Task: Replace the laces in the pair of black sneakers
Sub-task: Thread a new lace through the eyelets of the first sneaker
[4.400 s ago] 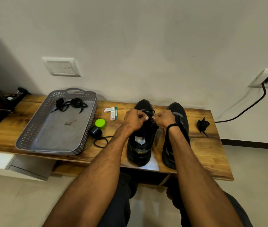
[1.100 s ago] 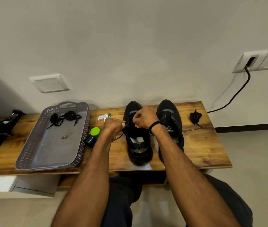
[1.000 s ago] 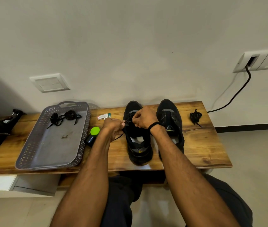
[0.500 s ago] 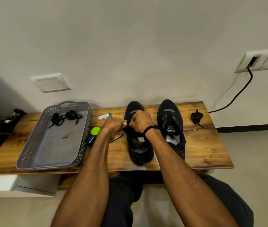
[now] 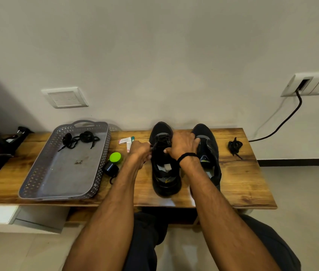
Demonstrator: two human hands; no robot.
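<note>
Worktop (image 5: 242, 182) of wood carries a grey tray (image 5: 61, 178), with the left sneaker (image 5: 165, 178) and right sneaker (image 5: 209, 151) side by side. Right hand (image 5: 184, 145) closes its grip round the left sneaker's upper; left hand (image 5: 140, 151) pinches the black lace (image 5: 160, 138) threaded there. A lace bundle (image 5: 233, 145) lies beside the right sneaker.

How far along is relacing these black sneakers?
Done: the left sneaker has lace across its front eyelets. In hand: the left hand pinches that lace; the right hand rests over the shoe. Left: its upper eyelets, then the right sneaker, which shows no lace; a lace bundle lies beside it.
</note>
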